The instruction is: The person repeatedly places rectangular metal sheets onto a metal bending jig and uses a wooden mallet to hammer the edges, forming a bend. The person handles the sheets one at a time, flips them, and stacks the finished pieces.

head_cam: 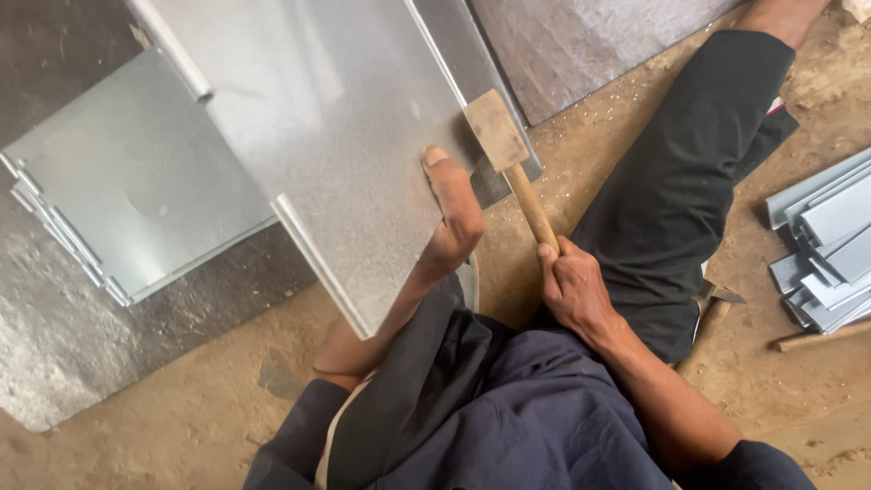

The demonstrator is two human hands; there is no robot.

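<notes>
My right hand (572,290) is clamped on a wooden mallet (508,154), its head on the metal sheet (336,118) edge ahead. My bare foot (454,209) pins the sheet just beside; a glancing blow could strike my toes. Left hand unseen.

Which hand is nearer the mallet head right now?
Right. The right hand grips the wooden handle just below the mallet head. No left hand shows; a bare foot presses the metal sheet beside the head.
</notes>
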